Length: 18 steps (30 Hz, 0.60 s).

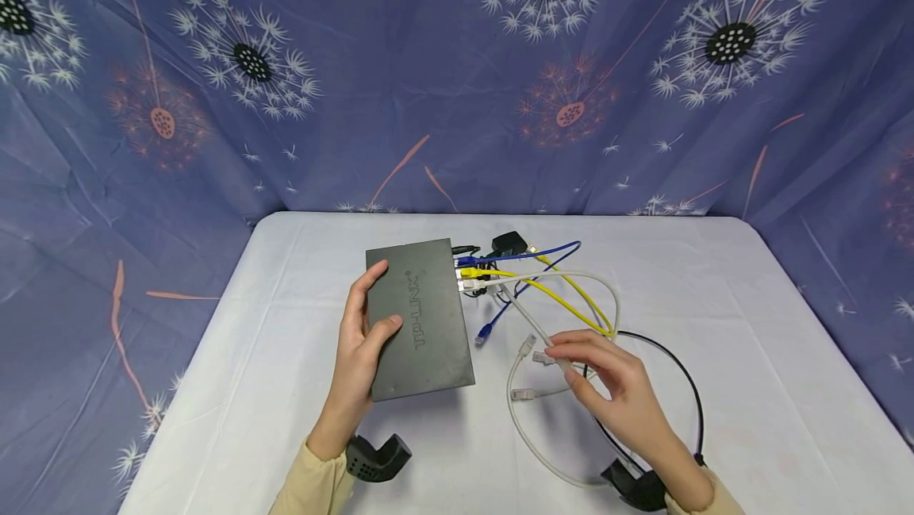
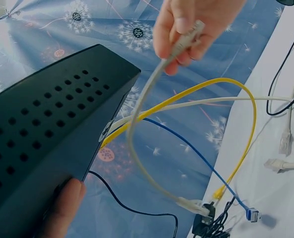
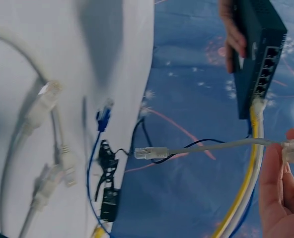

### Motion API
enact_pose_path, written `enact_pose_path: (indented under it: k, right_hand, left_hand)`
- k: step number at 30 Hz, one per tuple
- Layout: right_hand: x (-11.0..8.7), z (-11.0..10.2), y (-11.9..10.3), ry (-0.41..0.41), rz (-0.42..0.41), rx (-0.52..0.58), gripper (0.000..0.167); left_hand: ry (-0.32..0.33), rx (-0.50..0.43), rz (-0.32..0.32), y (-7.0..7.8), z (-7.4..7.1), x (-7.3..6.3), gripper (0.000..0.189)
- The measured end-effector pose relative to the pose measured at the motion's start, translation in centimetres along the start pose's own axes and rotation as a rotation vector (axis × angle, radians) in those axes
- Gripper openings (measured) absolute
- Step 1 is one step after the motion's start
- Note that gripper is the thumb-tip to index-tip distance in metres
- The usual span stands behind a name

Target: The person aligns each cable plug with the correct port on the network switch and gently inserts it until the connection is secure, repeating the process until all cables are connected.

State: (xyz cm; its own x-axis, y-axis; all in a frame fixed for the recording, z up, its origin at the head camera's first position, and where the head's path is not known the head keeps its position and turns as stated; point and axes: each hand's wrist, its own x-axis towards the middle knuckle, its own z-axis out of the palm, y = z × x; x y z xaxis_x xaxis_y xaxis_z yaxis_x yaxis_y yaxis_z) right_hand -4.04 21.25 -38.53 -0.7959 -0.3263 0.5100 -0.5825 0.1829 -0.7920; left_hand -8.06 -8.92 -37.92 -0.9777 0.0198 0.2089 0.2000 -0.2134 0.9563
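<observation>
My left hand grips a black TP-LINK network switch by its left side, thumb on the top face. The switch is tilted above the table. Blue, yellow and white network cable plugs sit in ports along its right side, and the right wrist view shows several vacant ports. To the right, my right hand pinches a short grey network cable by one plug. The cable's other plug hangs free, apart from the switch.
Loose white cable plugs lie near my right hand. A blue plug is on the white table, with a black power adapter behind. A black cable loops at right. Patterned cloth hangs behind the table.
</observation>
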Motion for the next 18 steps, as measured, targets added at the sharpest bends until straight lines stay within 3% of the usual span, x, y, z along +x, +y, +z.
enact_pose_path:
  k: [10, 18]
  right_hand:
    - [0.9, 0.1, -1.1, -0.014, -0.07, 0.153, 0.048]
    - [1.7, 0.5, -1.5, 0.034, -0.169, 0.202, 0.044]
  left_hand:
    - [-0.006, -0.015, -0.012, 0.0, 0.1, -0.1, 0.065]
    - [-0.007, -0.016, -0.02, 0.1, 0.1, -0.1, 0.065]
